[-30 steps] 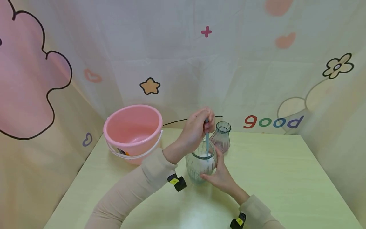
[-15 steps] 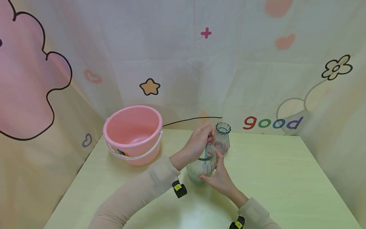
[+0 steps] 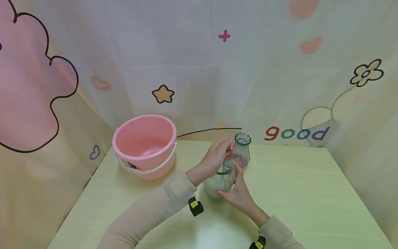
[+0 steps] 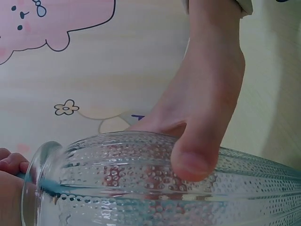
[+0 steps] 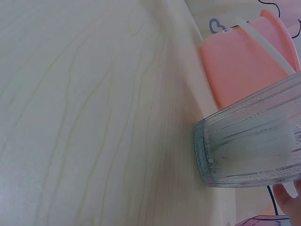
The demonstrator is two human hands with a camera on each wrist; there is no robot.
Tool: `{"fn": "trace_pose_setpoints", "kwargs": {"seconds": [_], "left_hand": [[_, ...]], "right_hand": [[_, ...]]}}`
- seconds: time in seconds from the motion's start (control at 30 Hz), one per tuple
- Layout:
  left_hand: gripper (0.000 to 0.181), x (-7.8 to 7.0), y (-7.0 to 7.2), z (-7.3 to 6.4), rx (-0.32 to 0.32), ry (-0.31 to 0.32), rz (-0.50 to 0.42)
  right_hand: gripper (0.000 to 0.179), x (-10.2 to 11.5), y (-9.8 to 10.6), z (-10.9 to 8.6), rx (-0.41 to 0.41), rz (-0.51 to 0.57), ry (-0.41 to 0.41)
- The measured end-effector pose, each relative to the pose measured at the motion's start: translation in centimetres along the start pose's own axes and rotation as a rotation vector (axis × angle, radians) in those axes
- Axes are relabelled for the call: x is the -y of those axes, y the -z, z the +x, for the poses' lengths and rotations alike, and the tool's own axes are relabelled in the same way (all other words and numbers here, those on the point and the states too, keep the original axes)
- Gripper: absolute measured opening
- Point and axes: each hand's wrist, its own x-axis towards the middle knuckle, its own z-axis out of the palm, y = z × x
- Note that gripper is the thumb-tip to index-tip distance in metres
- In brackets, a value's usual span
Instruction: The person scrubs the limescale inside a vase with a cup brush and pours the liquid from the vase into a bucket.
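A clear ribbed glass vase (image 3: 212, 188) stands on the table, mouth upward. My right hand (image 3: 240, 195) holds it from the right, thumb against the near side. In the left wrist view that thumb lies on the dotted glass (image 4: 136, 176). Above the rim, my left hand (image 3: 214, 155) grips the blue handle of a bottle brush (image 3: 224, 166), which reaches down into the vase. Its whitish head (image 5: 277, 136) shows blurred through the glass in the right wrist view. Fingertips of my right hand (image 5: 289, 202) appear at that view's lower right edge.
Just behind the held vase stands a smaller pinkish glass vase (image 3: 244, 155) with a scalloped rim. A pink bucket (image 3: 149, 164) with a white handle is at the back left. A patterned cloth (image 3: 199, 86) hangs behind the pale table (image 3: 298, 193).
My left hand has come down towards the rim, pushing the brush deeper into the vase; in the last half second it has barely moved. The right hand keeps its hold on the vase.
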Motion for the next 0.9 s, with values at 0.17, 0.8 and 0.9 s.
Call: {"fn": "trace_pose_setpoints", "kwargs": {"seconds": [0.17, 0.8, 0.9], "left_hand": [[0.028, -0.7, -0.2, -0.4, -0.006, -0.014, -0.020], [0.026, -6.6, -0.4, -0.1, 0.020, -0.175, -0.141], [0.026, -7.3, -0.6, -0.1, 0.030, -0.202, -0.152]], "right_hand": [[0.105, -0.2, -0.1, -0.1, -0.004, -0.008, 0.003], [0.106, -1.0, -0.6, 0.1, -0.051, -0.042, 0.070], [0.109, -1.7, -0.8, 0.2, -0.057, -0.046, 0.055]]}}
